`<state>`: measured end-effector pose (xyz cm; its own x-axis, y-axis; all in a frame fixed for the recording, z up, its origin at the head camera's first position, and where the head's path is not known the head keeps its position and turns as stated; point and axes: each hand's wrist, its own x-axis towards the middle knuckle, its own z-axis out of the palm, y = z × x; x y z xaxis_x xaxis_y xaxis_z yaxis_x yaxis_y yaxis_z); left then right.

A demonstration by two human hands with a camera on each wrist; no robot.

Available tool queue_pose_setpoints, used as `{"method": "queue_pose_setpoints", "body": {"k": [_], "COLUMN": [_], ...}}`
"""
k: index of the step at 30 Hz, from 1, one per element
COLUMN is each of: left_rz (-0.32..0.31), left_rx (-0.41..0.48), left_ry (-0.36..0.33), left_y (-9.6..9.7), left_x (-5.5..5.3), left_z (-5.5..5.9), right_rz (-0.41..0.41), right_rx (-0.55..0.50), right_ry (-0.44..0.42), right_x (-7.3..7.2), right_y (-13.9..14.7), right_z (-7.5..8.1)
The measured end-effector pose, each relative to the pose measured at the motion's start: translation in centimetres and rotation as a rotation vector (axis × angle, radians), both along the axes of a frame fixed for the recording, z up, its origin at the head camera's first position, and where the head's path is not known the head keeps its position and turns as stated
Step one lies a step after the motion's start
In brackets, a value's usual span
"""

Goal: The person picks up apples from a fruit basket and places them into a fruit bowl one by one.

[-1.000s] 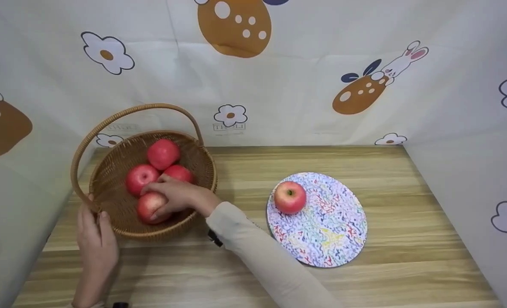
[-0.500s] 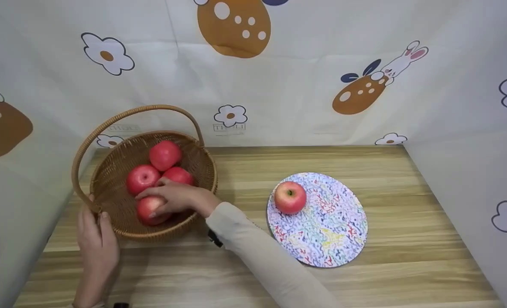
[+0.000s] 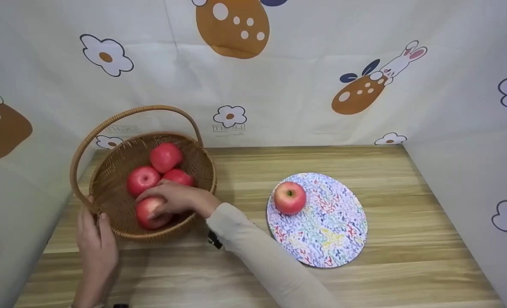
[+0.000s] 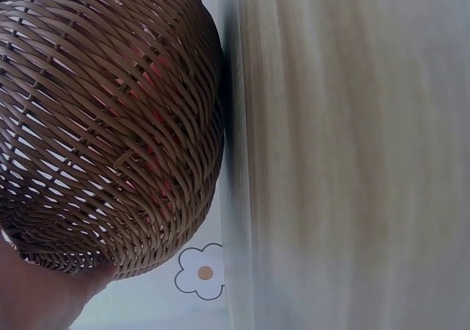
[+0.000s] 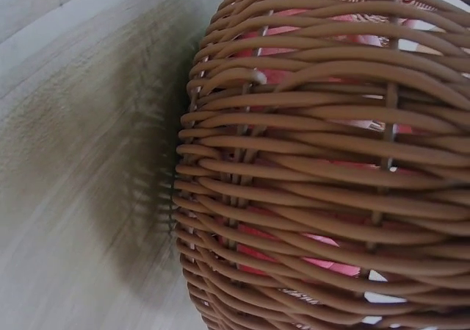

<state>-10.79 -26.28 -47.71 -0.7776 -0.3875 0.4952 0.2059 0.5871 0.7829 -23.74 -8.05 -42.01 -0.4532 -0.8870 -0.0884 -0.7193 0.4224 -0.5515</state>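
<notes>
A brown wicker basket (image 3: pixel 116 179) with a tall arched handle stands at the left of the table, holding several red apples. My left hand (image 3: pixel 97 246) grips its rim on the near left side, at the foot of the handle; in the left wrist view the thumb (image 4: pixel 51 289) lies against the weave. Inside the basket, the fingers and thumb of my right hand (image 3: pixel 176 199) are curled round the nearest apple (image 3: pixel 144 212). Three other apples lie beyond it, one of them (image 3: pixel 143 180) just past the fingertips. In the right wrist view the basket wall (image 5: pixel 330 190) hides that hand.
To the right lies a round board (image 3: pixel 330 214) with a multicoloured squiggle pattern, and one red-yellow apple (image 3: pixel 290 198) sits on its left part. The wood-grain table (image 3: pixel 407 205) is walled in by printed cloth (image 3: pixel 287 85) at the back and sides.
The right fingers have shifted slightly further over the nearest apple. The far apples have shifted a little within the basket. The left hand keeps its place at the rim.
</notes>
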Motion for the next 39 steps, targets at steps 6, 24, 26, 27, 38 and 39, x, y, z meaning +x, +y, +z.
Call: {"method": "queue_pose_setpoints", "body": {"k": [6,24,26,27,38,39], "left_rz": [-0.002,0.005,0.007,0.008,0.009,0.007], "left_rx": [0.007,0.014,0.016,0.018,0.007,0.003], "left_ry": [-0.003,-0.027,-0.036,-0.039,-0.031,-0.026], "left_y": [0.0,0.0,0.0,0.0,-0.1,-0.1], "left_x": [0.0,0.1,0.1,0.1,0.1,0.0], "left_z": [0.0,0.1,0.1,0.2,0.2,0.2], "right_rz": [0.005,-0.024,-0.026,-0.028,-0.041,-0.044], "right_rx": [-0.033,-0.063,-0.065,-0.068,-0.089,-0.093], "right_ry": [-0.016,-0.046,-0.047,-0.047,-0.044,-0.048], "right_x": [-0.1,-0.1,-0.1,-0.1,-0.1,0.0], "right_y": [0.2,0.8,0.8,0.8,0.8,0.9], "right_z": [0.1,0.7,0.8,0.9,1.2,1.3]}}
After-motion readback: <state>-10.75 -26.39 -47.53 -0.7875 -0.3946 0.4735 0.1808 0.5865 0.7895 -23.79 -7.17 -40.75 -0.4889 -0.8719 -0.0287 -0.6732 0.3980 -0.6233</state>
